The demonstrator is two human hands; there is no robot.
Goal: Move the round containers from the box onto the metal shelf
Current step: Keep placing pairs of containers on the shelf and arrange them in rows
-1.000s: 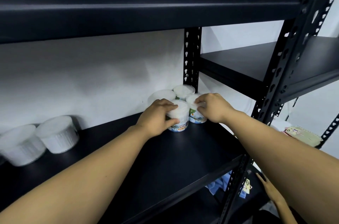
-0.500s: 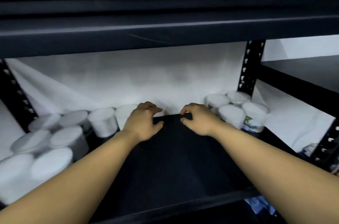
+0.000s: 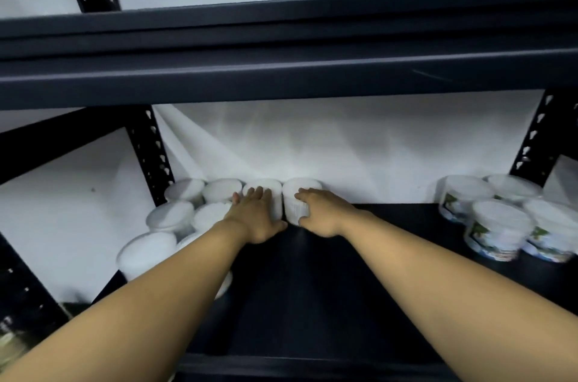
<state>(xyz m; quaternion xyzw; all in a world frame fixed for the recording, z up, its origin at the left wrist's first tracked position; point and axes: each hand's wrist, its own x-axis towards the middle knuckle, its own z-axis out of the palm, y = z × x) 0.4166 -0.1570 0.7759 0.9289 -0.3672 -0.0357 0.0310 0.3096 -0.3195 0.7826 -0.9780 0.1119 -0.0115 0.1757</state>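
Two white round containers stand side by side against the back wall on the black metal shelf (image 3: 312, 288). My left hand (image 3: 255, 217) wraps round the left container (image 3: 266, 189), fingers over its top and thumb at its lower right side. My right hand (image 3: 323, 214) grips the right container (image 3: 308, 188), fingers on the lid and thumb under at its front. Several more white containers (image 3: 187, 191) cluster to the left, and several labelled containers (image 3: 497, 225) stand at the right end. The box is out of view.
An upper shelf beam (image 3: 281, 69) hangs low over the hands. Perforated black uprights stand at the left (image 3: 150, 150) and at the right (image 3: 538, 138). A white wall (image 3: 344, 147) closes the back. Bare shelf lies between the two clusters.
Both hands left the labelled containers at the right, crossed the bare middle of the shelf, and now hold two white containers at the back wall. The view swung left.
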